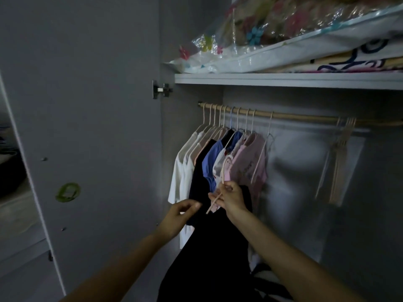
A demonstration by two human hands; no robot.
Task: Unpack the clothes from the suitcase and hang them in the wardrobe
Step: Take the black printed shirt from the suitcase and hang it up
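Right hand [232, 198] is pinching a pink hanger [218, 194] carrying a black garment [214, 247] at 6 o'clock below the rail [283, 115]; left hand [182, 214], loosely curled, is holding nothing. Many clothes [218, 158] are already being carried on the rail — this piece is judged unhung, and the suitcase is not being shown.

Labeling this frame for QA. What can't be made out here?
- Suitcase: not in the head view.
- Black garment: shape lost in dim light; bottom cut by the frame edge.
- Hanger in right hand: hook merges with the hung clothes.
- Left hand: fingers curled, pinch on cloth unclear.
- Empty hangers: blurred, uncountable.
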